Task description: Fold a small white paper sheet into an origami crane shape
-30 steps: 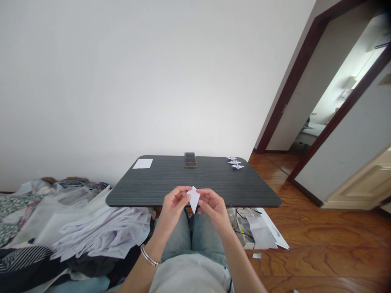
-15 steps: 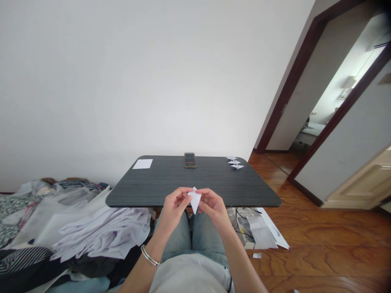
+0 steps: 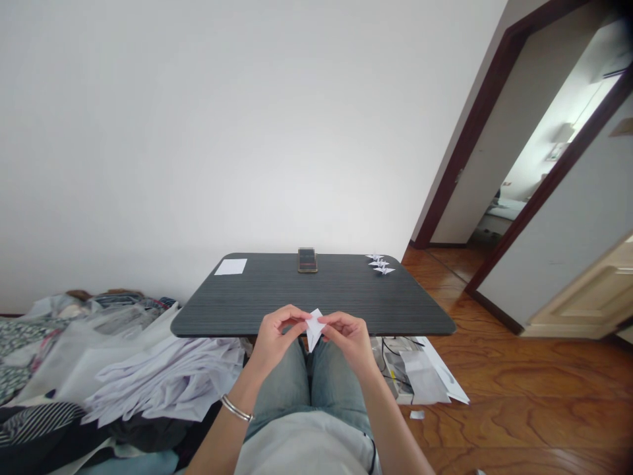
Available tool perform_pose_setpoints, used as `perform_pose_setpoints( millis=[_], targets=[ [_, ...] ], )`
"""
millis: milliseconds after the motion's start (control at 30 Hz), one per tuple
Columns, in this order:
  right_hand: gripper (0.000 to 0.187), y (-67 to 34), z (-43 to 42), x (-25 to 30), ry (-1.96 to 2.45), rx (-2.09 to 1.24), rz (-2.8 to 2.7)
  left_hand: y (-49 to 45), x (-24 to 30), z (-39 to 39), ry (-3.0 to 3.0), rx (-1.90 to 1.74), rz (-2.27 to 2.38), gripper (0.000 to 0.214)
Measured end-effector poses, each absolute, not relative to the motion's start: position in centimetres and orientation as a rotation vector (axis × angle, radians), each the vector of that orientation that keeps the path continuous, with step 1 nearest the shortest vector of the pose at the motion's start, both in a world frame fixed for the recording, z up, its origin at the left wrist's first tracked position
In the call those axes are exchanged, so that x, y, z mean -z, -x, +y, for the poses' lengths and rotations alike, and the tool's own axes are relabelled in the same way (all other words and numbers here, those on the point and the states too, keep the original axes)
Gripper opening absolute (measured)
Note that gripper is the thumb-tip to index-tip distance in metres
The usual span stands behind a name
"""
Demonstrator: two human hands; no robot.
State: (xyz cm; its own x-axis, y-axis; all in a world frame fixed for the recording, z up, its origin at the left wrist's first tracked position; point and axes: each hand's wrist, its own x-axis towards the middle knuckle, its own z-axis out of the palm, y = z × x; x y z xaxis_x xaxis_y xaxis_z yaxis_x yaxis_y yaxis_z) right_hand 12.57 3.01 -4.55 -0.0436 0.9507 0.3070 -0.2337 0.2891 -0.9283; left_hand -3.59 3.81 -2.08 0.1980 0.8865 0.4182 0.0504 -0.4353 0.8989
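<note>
A small folded white paper (image 3: 314, 330), kite-shaped with its long point down, is held just off the near edge of the dark table (image 3: 277, 300), above my lap. My left hand (image 3: 279, 335) pinches its left corner between thumb and index finger. On the opposite corner, my right hand (image 3: 347, 335) pinches in the same way. Several white folded paper cranes (image 3: 382, 269) stand in a row at the table's far right. A flat white paper sheet (image 3: 231, 266) lies at the far left corner.
A phone (image 3: 307, 260) sits at the back middle of the table, near the white wall. Piled clothes (image 3: 163, 373) fill the floor on the left. Papers and cables in a box (image 3: 398, 376) are below the table's right side. A doorway stands farther right.
Both hands have shifted slightly, and the folded paper sits a little lower. More of its upper point shows between the fingers. The cranes, sheet and phone are unmoved.
</note>
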Motion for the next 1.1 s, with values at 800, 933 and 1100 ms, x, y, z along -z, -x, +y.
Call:
perform_pose_setpoints(
  millis=[800, 933, 1100],
  targets=[
    [0.022, -10.8, 2.5, 4.2, 0.753, -1.025, -1.028, 0.8, 3.1, 2.9, -1.272, -1.476, 0.911, 0.023],
    [0.027, -10.9, 2.7, 4.3, 0.784, -1.053, -1.056, 0.7, 3.4, 3.2, -1.248, -1.499, 0.923, 0.023],
    [0.031, -11.1, 3.0, 4.5, 0.784, -1.077, -1.073, 1.0, 3.7, 3.5, -1.275, -1.418, 0.922, 0.027]
  ],
)
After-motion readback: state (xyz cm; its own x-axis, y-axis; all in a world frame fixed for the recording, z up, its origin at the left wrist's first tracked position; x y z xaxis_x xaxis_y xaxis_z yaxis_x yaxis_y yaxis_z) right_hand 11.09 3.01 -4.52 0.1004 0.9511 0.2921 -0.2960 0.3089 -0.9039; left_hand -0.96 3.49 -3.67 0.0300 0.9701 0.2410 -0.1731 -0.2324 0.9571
